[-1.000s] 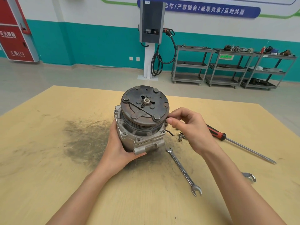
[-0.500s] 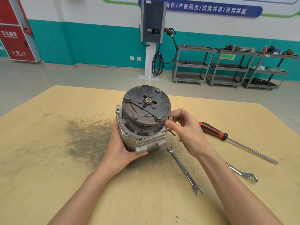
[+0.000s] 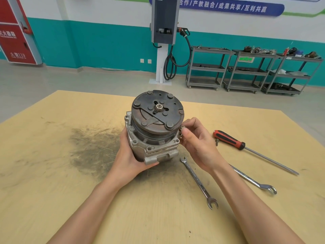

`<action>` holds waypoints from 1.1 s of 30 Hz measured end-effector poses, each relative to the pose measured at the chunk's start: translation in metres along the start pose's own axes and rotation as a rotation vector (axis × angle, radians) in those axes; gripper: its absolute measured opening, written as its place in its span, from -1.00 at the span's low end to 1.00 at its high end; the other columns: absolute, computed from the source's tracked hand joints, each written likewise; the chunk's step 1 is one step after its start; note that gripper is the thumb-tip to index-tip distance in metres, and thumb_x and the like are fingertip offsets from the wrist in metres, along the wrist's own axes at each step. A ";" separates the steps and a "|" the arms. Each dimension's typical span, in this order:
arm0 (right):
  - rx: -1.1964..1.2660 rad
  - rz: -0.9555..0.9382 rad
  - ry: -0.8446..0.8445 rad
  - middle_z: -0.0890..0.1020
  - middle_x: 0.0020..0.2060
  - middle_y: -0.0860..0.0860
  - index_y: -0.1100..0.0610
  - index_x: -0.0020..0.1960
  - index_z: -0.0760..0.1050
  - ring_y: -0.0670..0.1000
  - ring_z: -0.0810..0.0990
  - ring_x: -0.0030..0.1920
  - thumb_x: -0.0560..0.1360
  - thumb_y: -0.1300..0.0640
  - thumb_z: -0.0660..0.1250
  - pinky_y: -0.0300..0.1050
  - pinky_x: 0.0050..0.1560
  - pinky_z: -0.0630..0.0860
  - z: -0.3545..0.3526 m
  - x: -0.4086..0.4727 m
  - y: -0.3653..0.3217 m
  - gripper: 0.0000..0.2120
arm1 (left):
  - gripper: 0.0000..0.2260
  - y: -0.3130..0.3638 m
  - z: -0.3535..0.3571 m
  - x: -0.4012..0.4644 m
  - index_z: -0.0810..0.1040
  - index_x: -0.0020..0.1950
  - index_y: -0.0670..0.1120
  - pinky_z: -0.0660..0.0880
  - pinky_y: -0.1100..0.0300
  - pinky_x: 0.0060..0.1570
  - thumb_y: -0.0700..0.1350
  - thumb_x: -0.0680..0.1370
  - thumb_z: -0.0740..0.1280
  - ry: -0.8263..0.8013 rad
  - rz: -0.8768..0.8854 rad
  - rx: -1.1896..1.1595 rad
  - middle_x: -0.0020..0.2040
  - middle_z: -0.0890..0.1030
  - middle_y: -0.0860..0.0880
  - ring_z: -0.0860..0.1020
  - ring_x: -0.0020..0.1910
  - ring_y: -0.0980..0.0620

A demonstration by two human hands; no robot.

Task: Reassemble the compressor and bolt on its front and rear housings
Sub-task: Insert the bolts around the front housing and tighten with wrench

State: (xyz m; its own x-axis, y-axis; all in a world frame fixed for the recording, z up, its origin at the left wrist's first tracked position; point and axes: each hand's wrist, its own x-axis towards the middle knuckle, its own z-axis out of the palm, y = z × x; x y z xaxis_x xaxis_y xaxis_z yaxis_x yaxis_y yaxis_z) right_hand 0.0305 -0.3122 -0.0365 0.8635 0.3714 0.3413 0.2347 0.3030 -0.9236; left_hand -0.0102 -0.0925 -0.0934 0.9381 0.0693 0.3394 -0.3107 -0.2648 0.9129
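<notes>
Head view. I see the compressor (image 3: 153, 127) standing on end near the middle of the counter (image 3: 52, 173), its dark, rusty clutch plate (image 3: 157, 111) facing up and tilted slightly toward the camera, a nut (image 3: 157, 108) at the hub. The left hand (image 3: 131, 155) cups the silver housing (image 3: 140, 147) from the left and below; its fingers wrap round the far side of the body, which hides them, and the thumb lies under a lower mounting lug. The right hand (image 3: 198, 145) sits against the right edge of the front housing, its fingers (image 3: 186, 132) curled and pinching a small bolt (image 3: 182, 128) upright just beside the pulley rim. I cannot tell whether the bolt has entered its hole.

A dark greasy smear (image 3: 91, 148) stains the counter to the left of the compressor. To the right lie three tools: a combination wrench (image 3: 198, 182) near the right wrist, its open jaw pointing toward the camera; a second wrench (image 3: 255, 182) partly covered by the right forearm, ring end exposed; and a screwdriver (image 3: 249, 148) with a red-and-black handle, its shaft pointing right. A small loose fastener (image 3: 217, 142) rests just beside the screwdriver handle.

Beyond the counter I see a wall-side charging post (image 3: 165, 32) with a looped cable, three grey shelf trolleys (image 3: 246, 71) and a red cabinet (image 3: 15, 32).
</notes>
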 end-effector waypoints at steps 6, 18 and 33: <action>0.039 -0.028 -0.046 0.59 -0.02 0.05 0.16 0.10 0.49 -0.03 0.54 -0.07 0.56 0.18 0.23 -0.14 0.00 0.50 -0.004 -0.005 -0.002 -0.85 | 0.10 0.002 -0.001 0.004 -0.02 0.42 0.43 0.40 0.20 0.27 0.32 0.09 0.63 -0.020 0.017 0.040 0.33 0.38 0.41 0.41 0.36 0.29; 0.041 -0.060 -0.033 0.56 -0.03 0.11 0.21 0.12 0.44 0.06 0.51 -0.07 0.54 0.17 0.28 -0.09 0.00 0.47 -0.010 0.000 -0.001 -0.81 | 0.09 0.013 0.010 -0.002 -0.02 0.42 0.40 0.39 0.03 0.39 0.36 0.09 0.60 0.025 0.010 0.050 0.41 0.36 0.23 0.38 0.40 0.21; -0.139 -0.093 -0.011 0.65 -0.11 -0.06 0.05 0.03 0.58 -0.11 0.57 -0.16 0.52 0.17 0.32 -0.25 -0.11 0.50 -0.009 -0.002 -0.010 -0.88 | 0.02 0.012 0.007 0.000 -0.02 0.28 0.59 0.39 0.24 0.30 0.34 0.07 0.61 -0.012 -0.014 0.009 0.32 0.39 0.40 0.42 0.36 0.28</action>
State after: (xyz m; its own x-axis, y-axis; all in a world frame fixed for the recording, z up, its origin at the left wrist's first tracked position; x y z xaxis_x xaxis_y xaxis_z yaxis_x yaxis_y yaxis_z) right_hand 0.0303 -0.3236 -0.0292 0.8302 0.3573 0.4279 0.3737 0.2130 -0.9028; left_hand -0.0128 -0.1025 -0.0838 0.9440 0.0612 0.3241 -0.2966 -0.2723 0.9153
